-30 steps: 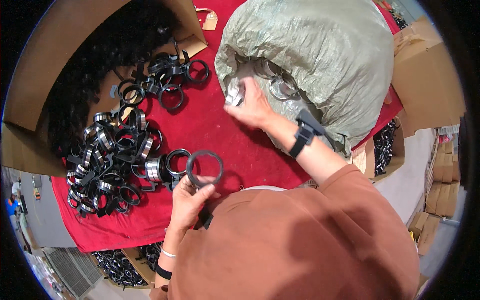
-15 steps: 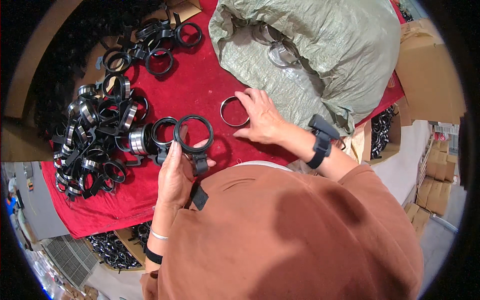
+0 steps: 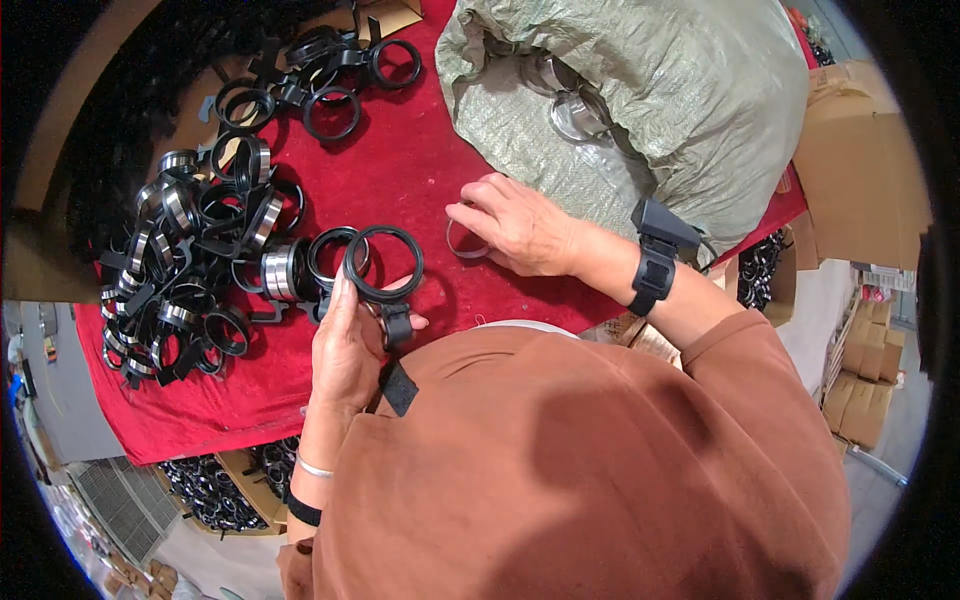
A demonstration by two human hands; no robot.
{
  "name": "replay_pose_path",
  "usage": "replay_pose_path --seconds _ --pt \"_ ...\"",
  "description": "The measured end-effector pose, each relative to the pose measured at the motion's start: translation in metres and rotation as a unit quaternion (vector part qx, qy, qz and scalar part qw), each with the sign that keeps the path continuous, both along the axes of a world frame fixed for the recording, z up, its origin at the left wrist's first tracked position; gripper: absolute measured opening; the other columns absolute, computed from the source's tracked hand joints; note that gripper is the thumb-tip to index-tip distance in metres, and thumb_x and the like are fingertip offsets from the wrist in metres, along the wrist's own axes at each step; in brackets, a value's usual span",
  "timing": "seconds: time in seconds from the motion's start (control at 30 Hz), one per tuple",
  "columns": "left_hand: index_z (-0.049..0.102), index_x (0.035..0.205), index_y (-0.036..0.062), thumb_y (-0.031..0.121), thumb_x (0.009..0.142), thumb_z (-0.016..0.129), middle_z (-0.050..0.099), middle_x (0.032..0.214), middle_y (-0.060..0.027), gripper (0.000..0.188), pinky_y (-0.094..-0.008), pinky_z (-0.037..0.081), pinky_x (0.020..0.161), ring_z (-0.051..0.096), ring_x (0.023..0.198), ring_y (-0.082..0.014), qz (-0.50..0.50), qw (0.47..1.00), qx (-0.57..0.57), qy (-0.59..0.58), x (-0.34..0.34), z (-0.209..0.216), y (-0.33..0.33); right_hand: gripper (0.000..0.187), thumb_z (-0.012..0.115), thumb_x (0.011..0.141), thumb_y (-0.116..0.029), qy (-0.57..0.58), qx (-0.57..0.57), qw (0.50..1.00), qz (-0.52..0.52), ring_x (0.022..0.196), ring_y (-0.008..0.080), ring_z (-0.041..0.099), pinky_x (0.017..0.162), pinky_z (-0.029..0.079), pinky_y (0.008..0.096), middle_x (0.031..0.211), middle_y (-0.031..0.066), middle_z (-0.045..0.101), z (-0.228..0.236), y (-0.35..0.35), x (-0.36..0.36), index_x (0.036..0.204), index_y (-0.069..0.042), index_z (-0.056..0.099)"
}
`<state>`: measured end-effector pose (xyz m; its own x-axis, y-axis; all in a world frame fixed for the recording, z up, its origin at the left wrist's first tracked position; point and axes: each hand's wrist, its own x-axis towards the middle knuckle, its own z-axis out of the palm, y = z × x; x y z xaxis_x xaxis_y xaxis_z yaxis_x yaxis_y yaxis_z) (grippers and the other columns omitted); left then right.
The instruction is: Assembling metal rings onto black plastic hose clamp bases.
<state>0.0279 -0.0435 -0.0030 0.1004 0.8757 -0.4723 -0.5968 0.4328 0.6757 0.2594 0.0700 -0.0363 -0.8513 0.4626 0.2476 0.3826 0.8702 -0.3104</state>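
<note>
My left hand [image 3: 343, 350] is closed around the tab of a black ring bracket [image 3: 397, 322], whose round opening faces up. In my right hand [image 3: 525, 232], a thin silver metal ring [image 3: 453, 244] is pinched between the fingers, tilted and partly hidden by them. The two rings are apart, with the metal one to the right of the black one. Just left of the held bracket, a black bracket with a silver band [image 3: 284, 272] lies at the edge of a heap of similar ring brackets [image 3: 180, 212].
A red cloth [image 3: 390, 170] covers the table. More black ring brackets [image 3: 332, 113] lie at the far left. A pale green woven sack [image 3: 700, 90] on the right holds silver rings [image 3: 578, 117]. Cardboard boxes [image 3: 855, 170] stand beyond the table's right edge.
My right hand has turned, and its fingers have curled over the metal ring, which now shows more edge-on. My left hand still holds the bracket in nearly the same place.
</note>
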Motion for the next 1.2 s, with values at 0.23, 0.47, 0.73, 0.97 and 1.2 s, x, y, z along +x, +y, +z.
replay_pose_path --seconds 0.23,0.47,0.73,0.97,1.2 --pt "0.019 0.143 0.0122 0.032 0.099 0.030 0.050 0.122 -0.0165 0.049 -0.0418 0.054 0.078 0.054 0.106 -0.0249 -0.007 1.000 0.008 0.013 0.005 0.004 0.003 0.068 0.075 0.058 -0.007 0.057 0.014 0.998 0.006 0.100 0.0338 0.048 0.085 0.044 0.0408 0.110 0.0168 0.047 0.008 -0.005 0.002 0.120 -0.001 0.047" --pt "0.024 0.141 0.0116 0.035 0.098 0.032 0.044 0.129 -0.0115 0.050 -0.0407 0.054 0.076 0.052 0.109 -0.0253 -0.026 0.999 0.015 0.018 0.010 0.010 0.006 0.065 0.080 0.061 -0.027 0.123 -0.232 0.954 -0.140 0.077 0.0247 0.056 0.069 0.048 0.0339 0.087 0.0144 0.055 0.064 -0.022 -0.031 0.111 0.005 0.055" --pt "0.013 0.145 0.0104 0.031 0.100 0.027 0.044 0.131 -0.0120 0.051 -0.0373 0.051 0.085 0.053 0.110 -0.0222 -0.051 0.997 0.041 0.039 0.008 0.011 0.005 0.064 0.079 0.061 -0.028 0.114 -0.242 0.952 -0.150 0.079 0.0261 0.057 0.071 0.048 0.0343 0.087 0.0157 0.056 0.062 -0.030 -0.055 0.110 0.005 0.056" --pt "0.018 0.143 0.0120 0.036 0.099 0.029 0.047 0.128 -0.0169 0.051 -0.0364 0.051 0.083 0.057 0.106 -0.0246 -0.082 0.984 0.067 0.146 0.006 0.020 0.004 0.067 0.080 0.062 -0.027 0.117 -0.227 0.949 -0.187 0.082 0.0263 0.058 0.072 0.048 0.0337 0.092 0.0166 0.055 0.063 -0.039 -0.064 0.113 0.007 0.054" --pt "0.034 0.135 0.0058 0.025 0.097 0.041 0.063 0.103 -0.0145 0.043 -0.0219 0.051 0.054 0.061 0.069 -0.0118 0.001 0.972 0.067 0.227 0.007 0.032 0.007 0.044 0.053 0.089 -0.041 0.258 -0.505 0.782 -0.261 0.077 0.0186 0.056 0.065 0.046 0.0320 0.085 0.0110 0.057 0.027 -0.021 -0.077 0.095 0.003 0.057"
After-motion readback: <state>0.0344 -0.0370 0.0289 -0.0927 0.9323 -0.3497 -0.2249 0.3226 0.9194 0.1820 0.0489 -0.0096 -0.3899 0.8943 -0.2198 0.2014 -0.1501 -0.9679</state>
